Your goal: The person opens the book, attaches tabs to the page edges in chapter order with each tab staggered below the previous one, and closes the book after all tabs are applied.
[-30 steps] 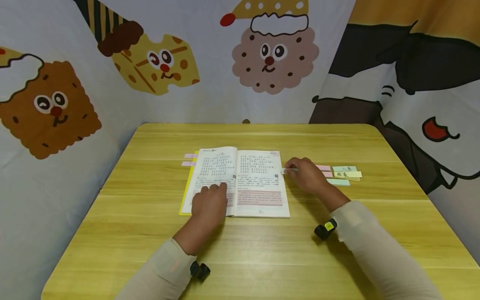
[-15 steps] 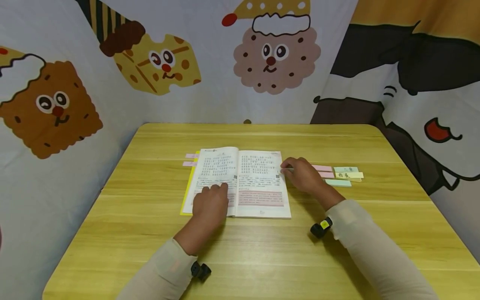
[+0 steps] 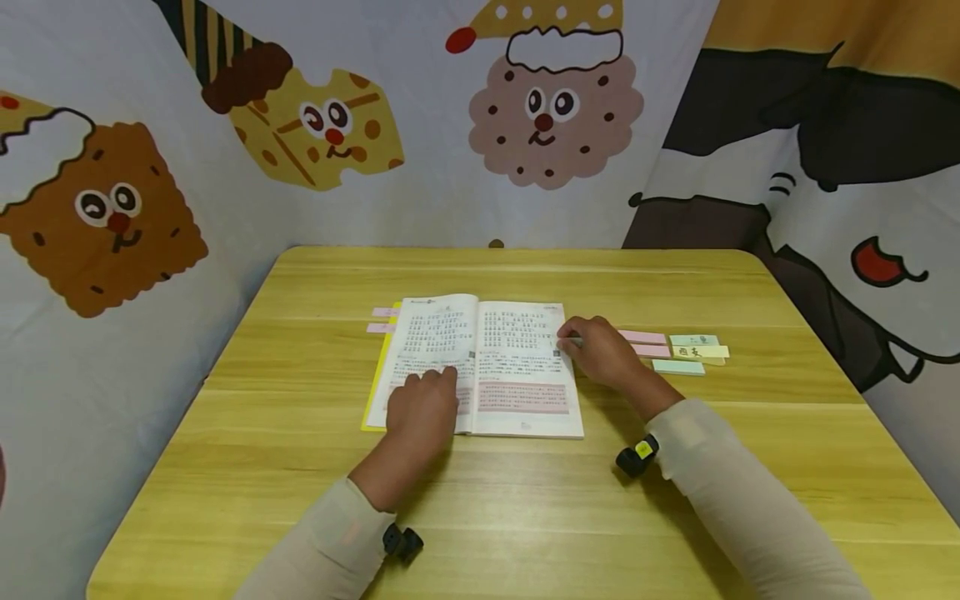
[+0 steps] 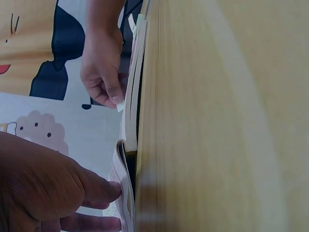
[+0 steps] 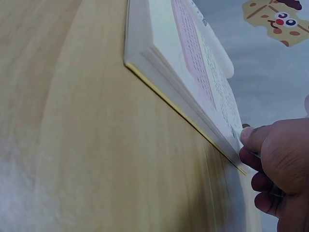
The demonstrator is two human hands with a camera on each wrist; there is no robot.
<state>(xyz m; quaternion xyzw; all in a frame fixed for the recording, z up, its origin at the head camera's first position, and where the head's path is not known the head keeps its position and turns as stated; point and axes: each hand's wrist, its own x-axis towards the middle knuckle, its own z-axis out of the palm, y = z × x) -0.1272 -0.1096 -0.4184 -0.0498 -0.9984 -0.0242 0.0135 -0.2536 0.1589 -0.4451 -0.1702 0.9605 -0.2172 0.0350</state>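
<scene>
An open book (image 3: 525, 350) with printed pages and a yellow cover edge lies on the table. My left hand (image 3: 422, 408) rests on the lower part of its left page, fingertips touching the paper beside the fold; the left wrist view shows these fingers (image 4: 104, 191) extended against the page. At the right page's outer edge, my right hand (image 3: 603, 350) pinches a small pale green sticky tab (image 4: 120, 105) between thumb and forefinger. Most of the tab is hidden by the fingers. In the right wrist view the right hand (image 5: 285, 159) is at the page edge with its other fingers curled.
Two pink tabs (image 3: 380, 328) stick out from the book's left side. Right of the right hand lie pink strips (image 3: 643, 337), a pale green strip (image 3: 678, 367) and a handwritten yellow strip (image 3: 697, 352) on the wooden table (image 3: 510, 517). A cartoon-printed cloth (image 3: 435, 208) hangs behind.
My right hand has moved slightly left with the tab, from beside the book to over the right page's edge. The left hand stays on the left page.
</scene>
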